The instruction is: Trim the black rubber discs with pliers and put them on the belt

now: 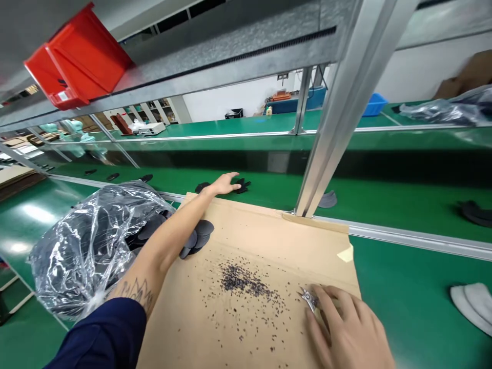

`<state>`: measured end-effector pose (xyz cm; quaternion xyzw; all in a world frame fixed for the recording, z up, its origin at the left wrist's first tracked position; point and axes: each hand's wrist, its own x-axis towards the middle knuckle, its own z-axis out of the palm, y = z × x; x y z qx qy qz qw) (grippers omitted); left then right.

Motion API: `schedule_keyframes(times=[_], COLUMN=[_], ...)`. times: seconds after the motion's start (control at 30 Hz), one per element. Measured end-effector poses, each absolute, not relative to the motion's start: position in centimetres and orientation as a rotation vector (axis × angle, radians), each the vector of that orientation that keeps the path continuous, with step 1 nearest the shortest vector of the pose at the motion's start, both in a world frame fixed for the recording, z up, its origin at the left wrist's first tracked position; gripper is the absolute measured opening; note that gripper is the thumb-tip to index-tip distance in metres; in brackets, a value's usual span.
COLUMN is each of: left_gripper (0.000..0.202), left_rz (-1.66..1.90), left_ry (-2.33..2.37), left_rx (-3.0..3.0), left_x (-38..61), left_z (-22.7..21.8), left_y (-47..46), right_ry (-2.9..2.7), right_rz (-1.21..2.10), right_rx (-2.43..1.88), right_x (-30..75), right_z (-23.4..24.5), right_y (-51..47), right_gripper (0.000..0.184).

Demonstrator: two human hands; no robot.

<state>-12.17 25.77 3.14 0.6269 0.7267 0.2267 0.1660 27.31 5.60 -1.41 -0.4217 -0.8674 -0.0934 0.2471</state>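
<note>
My left hand [225, 184] reaches out over the green conveyor belt [269, 192], its fingers spread apart. Beside its fingertips lies a small fanned bunch of black fabric pieces [242, 185]. In my right hand [348, 323], low on the right, is a small pair of metal thread snips [308, 298], mostly covered by the fingers. Under both arms a sheet of cardboard [265, 220] bears a scatter of tiny dark scraps [240, 279]. Several dark oval pieces [200, 237] rest overlapping at its left side, close to my left forearm.
A clear plastic bag [88, 246] of dark pieces bulges at the left. An aluminium post [334, 113] rises between cardboard and belt. Overhead, a red bin [80, 56] sits on a metal shelf [215, 61]. Light grey pieces [474, 305] lie at the right edge.
</note>
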Motion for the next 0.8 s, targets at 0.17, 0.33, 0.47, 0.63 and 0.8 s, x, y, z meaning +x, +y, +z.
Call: schedule_keyframes(times=[0.17,0.33,0.47,0.63,0.8], left_gripper=[0.032,0.023,0.031,0.032,0.021], left_rz=[0.947,1.189,1.174,0.913,0.576], left_ry=[2.002,1.832,1.311,1.045,1.981], left_rx=[1.641,1.534,1.501,1.605,1.998], left_x=[-7.2,-4.0,1.4,2.9,-5.6], left_z=[4.2,6.7,5.1,3.2,4.8], left_y=[25.5,19.2,9.5,2.3,3.4], right_ry=[-2.328,-2.161,-1.865,-1.665,-1.48], right_rz=[-0.232,0.086,0.782,1.337,1.397], right_rx=[-1.154,-1.06,-1.038,-1.041,-1.184], right_x=[27.0,26.0,25.0,24.3,24.0], right_z=[-0.7,0.5,1.2,0.9,1.3], right_y=[5.5,4.5,3.3,3.0,2.9], right_gripper=[0.033,0.038,0.062,0.052,0.06])
